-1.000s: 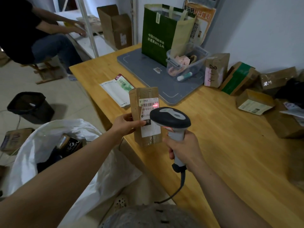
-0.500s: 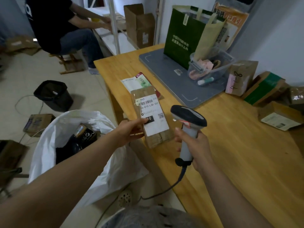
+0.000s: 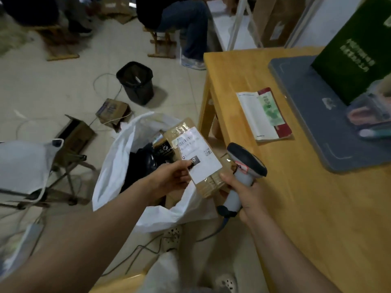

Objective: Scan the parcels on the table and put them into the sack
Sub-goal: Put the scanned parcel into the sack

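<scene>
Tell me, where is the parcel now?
In the head view, the parcel is mid-frame, held by the left hand over the open sack, just left of the scanner and the table.

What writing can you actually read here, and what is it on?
"0": white on a black patch, on the label of the parcel, by the left hand.
Rest of that label, QR code included: too blurred.
Green bag: white characters, too blurred.
Booklet: green strip, unreadable.
Scanner: sticker, unreadable.
</scene>
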A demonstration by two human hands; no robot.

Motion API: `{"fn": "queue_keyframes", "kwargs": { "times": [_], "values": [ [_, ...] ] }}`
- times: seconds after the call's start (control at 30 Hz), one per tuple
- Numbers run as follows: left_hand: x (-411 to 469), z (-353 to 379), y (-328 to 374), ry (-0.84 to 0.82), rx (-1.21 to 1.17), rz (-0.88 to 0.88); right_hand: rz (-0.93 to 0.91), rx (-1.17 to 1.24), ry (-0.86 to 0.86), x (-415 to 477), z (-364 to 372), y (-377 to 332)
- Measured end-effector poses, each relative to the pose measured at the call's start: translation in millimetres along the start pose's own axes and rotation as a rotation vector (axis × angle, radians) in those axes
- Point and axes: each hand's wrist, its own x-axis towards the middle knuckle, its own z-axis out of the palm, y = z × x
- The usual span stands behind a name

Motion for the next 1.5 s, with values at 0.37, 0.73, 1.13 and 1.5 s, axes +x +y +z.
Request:
{"fn": "queue_keyframes", "kwargs": {
  "times": [0.37,0.73,1.13,1.5],
  "values": [
    [109.4,-184.9,102.6,0.979,1.001,0.314,-0.257,-0.754,0.049,142.5,143.1,-0.1],
    [188.4,-249.1,124.7,0.972,1.251,-0.040,-0.361,-1.009,0.020,200.1,200.7,25.4],
    [139.1,-246.3,155.7,0.980,0.968,0.112,-0.209,-1.260,-0.047,244.2,274.9,53.4],
    [120.6,-239.0,148.4,0.972,1.092,0.100,-0.146,-0.976,-0.062,238.5,252.8,55.9]
  ]
}}
